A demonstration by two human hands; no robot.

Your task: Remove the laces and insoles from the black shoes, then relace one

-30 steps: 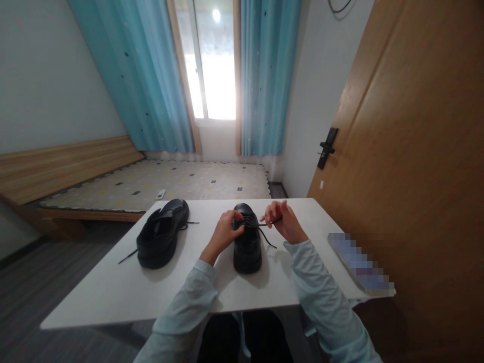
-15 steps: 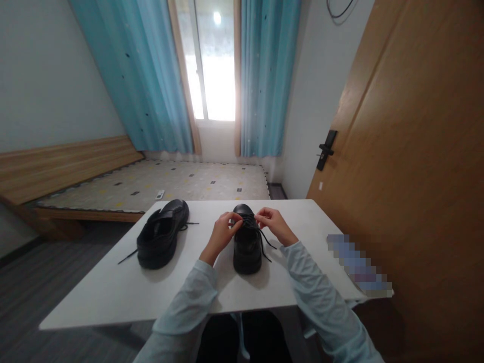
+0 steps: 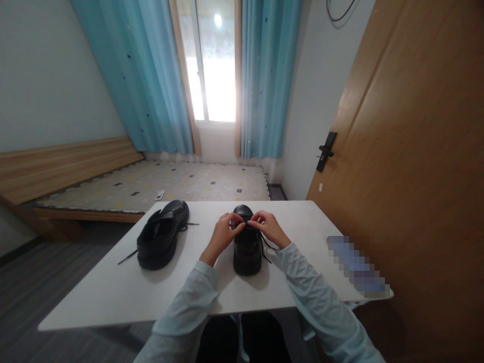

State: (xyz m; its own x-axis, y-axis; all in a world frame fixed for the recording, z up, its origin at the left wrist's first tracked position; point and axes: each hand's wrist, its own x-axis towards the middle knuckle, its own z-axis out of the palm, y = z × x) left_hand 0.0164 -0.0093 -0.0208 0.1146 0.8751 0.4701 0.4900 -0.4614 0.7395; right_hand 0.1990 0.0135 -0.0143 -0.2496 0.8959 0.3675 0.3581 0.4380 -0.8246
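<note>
Hidden and blurred parts

A pixelated blur [image 3: 357,264] covers the flat object at the white table's [image 3: 113,297] right edge; fingertips [image 3: 242,221] hide the black shoe's [image 3: 247,249] lace crossing.

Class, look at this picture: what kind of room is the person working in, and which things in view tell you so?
Most likely a bedroom in a home. A low wooden bed with a patterned mattress stands under a window hung with blue curtains, and a wooden door is at the right. The hands work at a black shoe on a white table.

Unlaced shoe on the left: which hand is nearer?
Left. The left hand is between the unlaced shoe and the laced shoe; the right hand is beyond it.
</note>
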